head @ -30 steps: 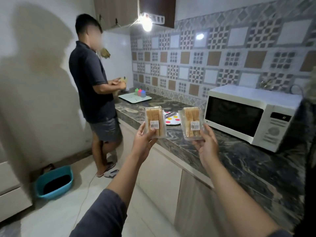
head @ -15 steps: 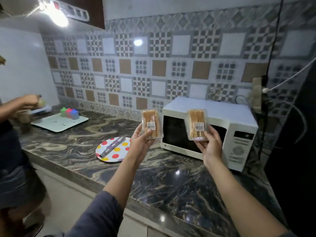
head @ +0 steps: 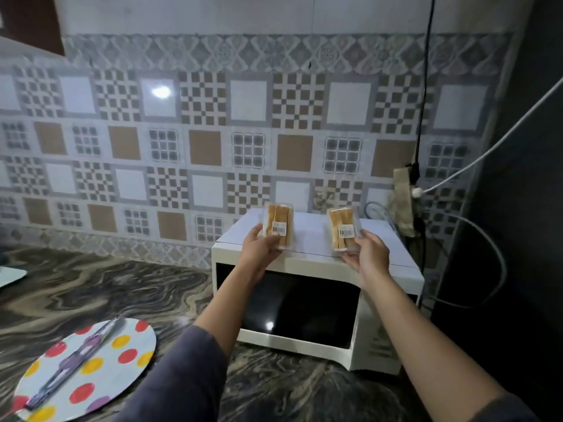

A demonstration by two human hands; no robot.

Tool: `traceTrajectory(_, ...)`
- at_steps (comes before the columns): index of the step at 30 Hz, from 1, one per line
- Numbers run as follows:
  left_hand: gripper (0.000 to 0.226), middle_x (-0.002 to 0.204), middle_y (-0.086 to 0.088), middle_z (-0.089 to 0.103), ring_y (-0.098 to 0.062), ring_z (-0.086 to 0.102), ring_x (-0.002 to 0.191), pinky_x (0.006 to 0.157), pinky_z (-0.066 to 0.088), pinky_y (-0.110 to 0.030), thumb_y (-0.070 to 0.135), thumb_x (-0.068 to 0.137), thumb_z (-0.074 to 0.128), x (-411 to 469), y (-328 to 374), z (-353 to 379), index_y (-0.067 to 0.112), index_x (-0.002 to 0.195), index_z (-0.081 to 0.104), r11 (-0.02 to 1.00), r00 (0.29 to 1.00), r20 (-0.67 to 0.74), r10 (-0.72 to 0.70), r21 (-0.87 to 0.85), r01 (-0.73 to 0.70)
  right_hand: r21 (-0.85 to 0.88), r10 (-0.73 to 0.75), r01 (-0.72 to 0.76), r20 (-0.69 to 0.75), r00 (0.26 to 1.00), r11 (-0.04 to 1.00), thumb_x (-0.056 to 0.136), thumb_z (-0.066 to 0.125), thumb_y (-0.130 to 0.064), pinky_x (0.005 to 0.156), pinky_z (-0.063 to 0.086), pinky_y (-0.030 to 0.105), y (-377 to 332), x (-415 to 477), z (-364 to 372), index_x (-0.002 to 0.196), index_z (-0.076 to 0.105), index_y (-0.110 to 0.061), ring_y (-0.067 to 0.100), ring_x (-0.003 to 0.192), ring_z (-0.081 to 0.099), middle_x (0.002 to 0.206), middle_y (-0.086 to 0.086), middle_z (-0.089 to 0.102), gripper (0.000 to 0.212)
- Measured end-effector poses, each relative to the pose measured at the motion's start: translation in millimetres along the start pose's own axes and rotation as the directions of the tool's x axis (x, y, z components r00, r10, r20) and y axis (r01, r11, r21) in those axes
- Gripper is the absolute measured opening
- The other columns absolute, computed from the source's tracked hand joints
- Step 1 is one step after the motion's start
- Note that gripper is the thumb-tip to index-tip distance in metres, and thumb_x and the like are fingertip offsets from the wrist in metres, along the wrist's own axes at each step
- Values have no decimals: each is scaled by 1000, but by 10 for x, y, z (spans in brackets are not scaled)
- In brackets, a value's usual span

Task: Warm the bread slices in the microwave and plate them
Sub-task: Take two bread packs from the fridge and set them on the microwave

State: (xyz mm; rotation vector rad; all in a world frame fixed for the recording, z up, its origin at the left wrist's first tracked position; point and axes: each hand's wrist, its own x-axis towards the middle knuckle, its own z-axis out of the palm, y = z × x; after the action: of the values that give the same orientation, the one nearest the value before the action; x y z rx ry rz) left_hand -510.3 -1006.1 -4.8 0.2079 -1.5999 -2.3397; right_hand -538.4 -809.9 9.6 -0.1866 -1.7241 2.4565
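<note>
My left hand [head: 259, 249] grips a clear pack of bread slices [head: 278, 223] with a barcode label, held upright over the top of the white microwave [head: 307, 300]. My right hand [head: 370, 254] grips a second bread pack [head: 343, 228], also upright, a little to the right over the microwave's top. The microwave door is closed, its dark window facing me. A round white plate with coloured dots [head: 88, 370] lies on the counter at lower left, with a wrapped long utensil [head: 76, 357] across it.
The dark marbled counter [head: 122, 287] runs along a patterned tile wall. A wall socket [head: 403, 202] with cables hangs right of the microwave. A tall dark surface fills the far right. A pale board edge [head: 9, 277] shows at far left.
The view has turned right and closer to the microwave; the other person has left the frame. Both hands have carried the bread packs forward, now above the microwave's top.
</note>
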Motion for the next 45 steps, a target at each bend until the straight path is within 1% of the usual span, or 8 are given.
traceTrajectory(7,61,128,-15,55,-29,61,106,90,53,-43,8,89,56,458,-129,125,14,143,30,954,1000,-30,0,301,9,-365,-147,125,-33,989,923,92,49,-27,63,56,34,30,321,21,100,57,-23,28,85,66,95,3,64,12)
traceTrajectory(12,59,132,-10,54,-26,58,112,101,45,-38,24,88,61,525,-93,88,12,140,37,805,992,-46,114,590,-65,-633,-233,176,-8,972,754,88,52,-24,86,49,38,56,442,8,113,62,-16,30,101,60,103,2,65,29)
traceTrajectory(14,55,134,-11,51,-27,53,117,97,41,-32,25,89,58,563,-72,79,9,139,40,728,987,-40,155,680,-87,-686,-255,182,-5,967,704,87,56,-19,85,46,36,67,470,12,106,65,-5,32,103,58,104,10,66,25)
traceTrajectory(17,58,139,-12,48,-27,47,125,104,36,-37,32,90,56,625,-76,60,7,140,39,637,986,-9,169,764,-102,-733,-282,192,1,960,653,86,60,-18,83,47,35,84,498,15,96,68,0,32,102,59,103,15,69,22)
traceTrajectory(28,54,141,-14,46,-30,43,129,104,34,-35,27,94,53,686,-15,92,1,139,36,582,990,26,137,807,-101,-776,-282,192,20,959,601,92,53,-13,80,41,28,77,477,68,105,68,-4,31,105,58,111,13,68,23)
traceTrajectory(36,56,150,-14,31,-28,33,136,111,26,-37,25,96,47,547,-7,96,4,144,28,632,989,29,144,767,-115,-793,-237,177,43,971,582,86,43,-10,78,47,39,79,299,66,100,63,3,36,98,57,103,20,67,28)
traceTrajectory(40,56,151,-14,27,-28,32,136,111,25,-36,24,95,48,374,62,70,3,144,28,641,989,59,139,756,-135,-785,-203,151,33,979,601,89,43,-12,93,44,42,44,67,55,111,58,7,36,108,54,116,22,62,33)
traceTrajectory(45,47,151,-11,29,-25,28,139,112,23,-33,20,96,45,-21,276,19,5,140,36,643,967,149,205,725,-247,-762,-161,109,6,987,639,92,46,-14,91,35,25,-42,-396,13,133,49,-9,26,129,43,141,8,48,42)
